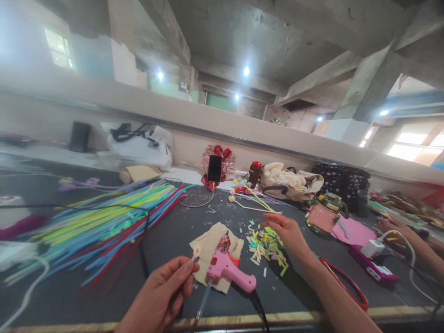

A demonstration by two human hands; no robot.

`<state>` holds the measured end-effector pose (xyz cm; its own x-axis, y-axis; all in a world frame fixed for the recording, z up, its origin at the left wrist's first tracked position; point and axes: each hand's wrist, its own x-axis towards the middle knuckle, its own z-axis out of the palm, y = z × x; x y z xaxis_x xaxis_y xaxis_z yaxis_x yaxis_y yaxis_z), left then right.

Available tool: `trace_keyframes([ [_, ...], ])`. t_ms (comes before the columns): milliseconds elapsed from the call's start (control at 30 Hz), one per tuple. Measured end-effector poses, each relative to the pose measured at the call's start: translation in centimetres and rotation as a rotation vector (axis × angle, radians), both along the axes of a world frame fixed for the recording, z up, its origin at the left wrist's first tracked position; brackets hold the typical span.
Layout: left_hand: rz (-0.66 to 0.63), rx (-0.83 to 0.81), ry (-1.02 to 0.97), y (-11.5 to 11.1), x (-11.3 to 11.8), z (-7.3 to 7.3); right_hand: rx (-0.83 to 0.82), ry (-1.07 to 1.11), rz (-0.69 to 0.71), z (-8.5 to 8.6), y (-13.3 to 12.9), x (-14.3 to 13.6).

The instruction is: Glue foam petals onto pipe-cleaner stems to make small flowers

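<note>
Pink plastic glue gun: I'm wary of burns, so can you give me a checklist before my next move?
1. Pink plastic glue gun resting on the creased beige cloth: ok.
2. Its crusted nozzle end pointing away from the person: ok.
3. Nozzle cool enough to touch: cannot tell.
4. Small pale-tipped piece pinched in the left hand: ok.
5. Right hand, at the pile of short green, yellow and white pieces, gripping one: cannot tell.
6. Gun's black cord off the table's front edge: not ok, it crosses it.
</note>
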<state>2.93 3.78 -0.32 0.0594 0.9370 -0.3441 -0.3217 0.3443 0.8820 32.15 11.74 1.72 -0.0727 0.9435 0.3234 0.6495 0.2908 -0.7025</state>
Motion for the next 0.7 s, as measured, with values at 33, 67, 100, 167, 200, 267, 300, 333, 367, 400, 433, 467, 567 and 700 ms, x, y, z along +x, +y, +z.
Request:
trace_keyframes([
  [33,-0.003,0.005,-0.004,0.0,0.0,-0.1,-0.009,-0.028,0.014,0.0,-0.7,-0.1],
  [67,-0.007,0.019,-0.009,0.0,-0.1,-0.2,-0.022,-0.062,0.039,-0.1,-1.5,-0.2],
  [100,-0.013,0.034,-0.015,0.0,-0.1,-0.3,-0.033,-0.1,0.073,-0.2,-2.5,-0.4],
  [167,-0.034,0.074,-0.033,-0.1,-0.2,-0.5,-0.045,-0.171,0.163,-0.7,-4.5,-0.6],
  [200,-0.045,0.095,-0.046,-0.1,-0.2,-0.5,-0.05,-0.225,0.215,-1.1,-5.4,-0.6],
  [267,-0.064,0.112,-0.058,-0.1,-0.1,-0.5,0.022,-0.465,0.242,-2.2,-6.6,-0.3],
  [300,-0.059,0.123,-0.062,-0.1,-0.1,-0.5,0.039,-0.534,0.257,-2.8,-6.9,-0.1],
  [333,-0.044,0.134,-0.063,-0.1,-0.1,-0.4,0.066,-0.583,0.261,-3.4,-7.0,0.2],
  [367,-0.032,0.142,-0.064,-0.1,0.0,-0.4,0.071,-0.622,0.269,-3.9,-6.9,0.3],
  [400,-0.029,0.143,-0.066,-0.1,0.0,-0.3,0.072,-0.652,0.268,-4.4,-6.7,0.4],
  [433,-0.034,0.139,-0.069,-0.1,-0.1,-0.3,0.072,-0.678,0.254,-4.8,-6.5,0.5],
  [467,-0.044,0.134,-0.074,-0.1,-0.1,-0.3,0.07,-0.704,0.232,-5.1,-6.3,0.4],
  [567,-0.053,0.108,-0.086,0.0,-0.3,-0.3,0.077,-0.724,0.139,-5.3,-6.0,0.1],
  [700,-0.034,0.069,-0.133,0.0,-0.5,-0.1,0.029,-0.529,0.07,-3.5,-6.4,-0.6],
])
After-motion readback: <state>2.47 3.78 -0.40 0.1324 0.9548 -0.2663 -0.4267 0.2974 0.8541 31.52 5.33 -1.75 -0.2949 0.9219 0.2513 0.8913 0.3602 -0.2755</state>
